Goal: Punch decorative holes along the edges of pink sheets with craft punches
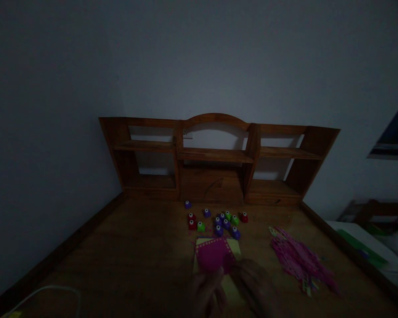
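My L grip [207, 287] is at the near edge of the pink sheet [212, 256], fingers bent; too dark & blurry to tell how far open, or if it's got hold of that edge. My R grip [254, 282] is just beside it, fingers bent twd the sheet's near R corner; can't tell there either if it's closed on anything. Sheet's right ahead of both, pale dots along its far & R edges, w/ yellow paper [235, 247] under it, also showing btwn my grips.

Past the paper, farther out: small one-eyed pcs. Purple pcs [219, 231] mostly straight ahead, green pcs [234, 220] in among them + one to the L, red pcs [192, 225] on both sides.

Off R of my R grip, well apart: heap of pink strips [295, 256], some yellowish ends. All on the brown desk [135, 251]. Well L of my L grip, pale cable [56, 287] nr the near edge. Farthest ahead: wooden shelf unit [215, 154], arched middle, agst the wall [202, 66].
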